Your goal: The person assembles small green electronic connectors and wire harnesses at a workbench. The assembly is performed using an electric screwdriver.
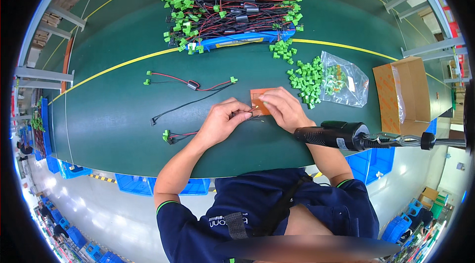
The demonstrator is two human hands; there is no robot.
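Observation:
My left hand (225,120) pinches a wire harness close to its thin free ends. That harness trails out to the left under my wrist as red and black wires (184,135), ending in a green connector (166,136). Beside it, my right hand (286,108) has its fingers bent together over an orange-brown flat piece (257,95) lying on the table; what they grip is too small to make out. Further left lies a finished-looking cable with a dark cylindrical core (193,85), green connectors at its ends and a black branch (198,99).
A blue tray (232,40) heaped with cables stands at the back. Right of my hands are loose green connectors (308,79), a clear plastic bag (352,85) and an open cardboard box (410,97). A black tool on an arm (341,136) reaches over my right forearm from the right.

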